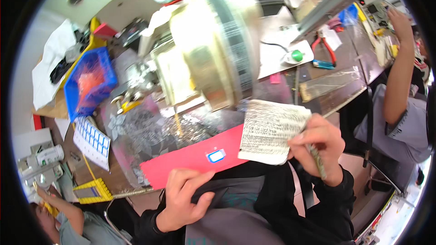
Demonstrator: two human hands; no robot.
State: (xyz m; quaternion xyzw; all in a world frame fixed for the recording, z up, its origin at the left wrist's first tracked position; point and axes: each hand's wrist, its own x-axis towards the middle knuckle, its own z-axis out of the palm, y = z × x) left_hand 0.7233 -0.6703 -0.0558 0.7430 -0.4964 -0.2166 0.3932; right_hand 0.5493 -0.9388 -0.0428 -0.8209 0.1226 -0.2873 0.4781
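Observation:
My right hand (320, 149) pinches the right edge of a small whitish paper booklet or folded sheet (272, 131) covered in dense dark lines of print. A slim, mottled greenish stick like a pen (318, 161) is also tucked in that hand; its exact kind is unclear. Under the paper's left side lies a long red strip (181, 165) with a jagged left end and a small blue-and-white label (216, 155). My left hand (186, 197) is open at the strip's near edge, its index fingertip touching or just over it, holding nothing.
Beyond the strip stands a big machine with a pale round drum (204, 41), blurred. Left of it are a blue bin (93, 77) and a yellow frame (93, 190). Red-handled pliers (324, 47) lie at the right. Other people sit on both sides.

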